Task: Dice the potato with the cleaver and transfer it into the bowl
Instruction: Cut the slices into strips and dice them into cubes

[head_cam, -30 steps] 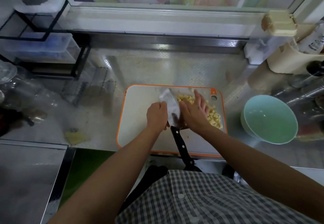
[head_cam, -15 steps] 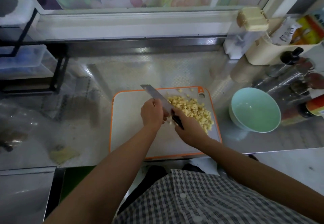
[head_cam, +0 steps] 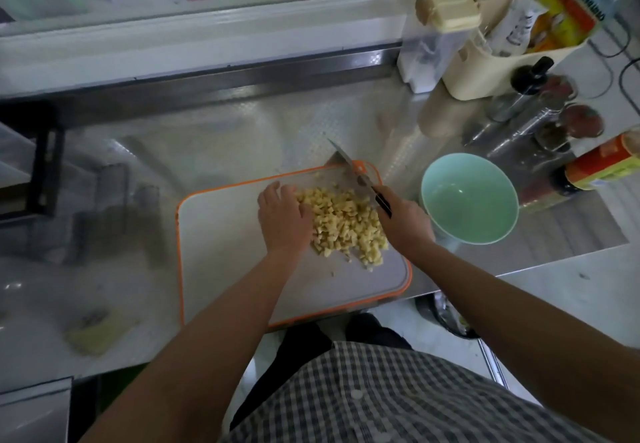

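Your dicing looks finished: the diced potato [head_cam: 346, 227] lies as one loose heap on the right half of the cutting board [head_cam: 235, 252], with a few stray bits near its near edge. None of it is in the bowl [head_cam: 467, 196], which shows only its bare green inside.

Your two hands stand on either side of the heap. Your left hand [head_cam: 284, 220] lies palm down against the heap's left flank, holding nothing, fingers loosely bent to wall the cubes in. Your right hand [head_cam: 405, 224] is wrapped round the dark handle of the cleaver [head_cam: 360, 179], whose blade slants away from you past the heap's far right corner, above the board's orange tab. Whether the edge touches the board there, I cannot tell.

That pairing reads as the set-up for a scoop: the blade as a shovel on one side, your palm as the backstop on the other.

The bowl sits on the table [head_cam: 225, 144] just right of the board, near your knife hand, so each load has only a short way to go. Keep the blade flat when you slide it under, or cubes will spill off the board's right rim.
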`<state>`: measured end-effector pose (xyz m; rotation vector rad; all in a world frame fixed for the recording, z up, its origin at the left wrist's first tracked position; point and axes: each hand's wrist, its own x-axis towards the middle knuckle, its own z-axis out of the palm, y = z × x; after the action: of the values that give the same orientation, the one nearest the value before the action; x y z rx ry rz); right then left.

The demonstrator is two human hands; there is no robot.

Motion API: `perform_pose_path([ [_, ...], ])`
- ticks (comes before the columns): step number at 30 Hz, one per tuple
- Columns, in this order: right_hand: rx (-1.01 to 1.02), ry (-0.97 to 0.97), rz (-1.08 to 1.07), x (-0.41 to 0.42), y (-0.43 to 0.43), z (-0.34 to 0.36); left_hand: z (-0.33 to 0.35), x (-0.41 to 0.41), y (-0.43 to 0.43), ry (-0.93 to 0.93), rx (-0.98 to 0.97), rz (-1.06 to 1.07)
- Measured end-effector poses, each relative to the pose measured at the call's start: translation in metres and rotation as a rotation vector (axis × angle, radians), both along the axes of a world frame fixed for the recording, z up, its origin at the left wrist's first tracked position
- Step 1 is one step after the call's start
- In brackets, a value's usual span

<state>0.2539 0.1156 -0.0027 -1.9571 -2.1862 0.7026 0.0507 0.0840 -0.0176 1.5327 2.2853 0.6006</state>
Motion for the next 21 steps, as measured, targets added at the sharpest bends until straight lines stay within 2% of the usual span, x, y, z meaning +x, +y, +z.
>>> perform_pose_path([
  [6, -0.033, -0.036, 0.191, 0.019, -0.02, -0.008, -0.016, -0.014, 0.02, -0.03, -0.1, -0.05],
  [10, 0.033, 0.034, 0.098, 0.024, -0.009, -0.005, -0.02, -0.008, 0.035, -0.08, -0.133, -0.132],
  [14, -0.026, 0.007, 0.095, 0.016, -0.004, -0.008, -0.02, 0.007, 0.04, -0.186, -0.187, -0.2],
  [18, -0.027, 0.05, 0.17, 0.017, -0.018, -0.007, -0.022, 0.013, 0.03, -0.159, -0.107, -0.299],
  [21, 0.046, 0.126, 0.058, 0.021, -0.021, -0.008, -0.023, 0.01, 0.024, -0.144, -0.097, -0.294],
])
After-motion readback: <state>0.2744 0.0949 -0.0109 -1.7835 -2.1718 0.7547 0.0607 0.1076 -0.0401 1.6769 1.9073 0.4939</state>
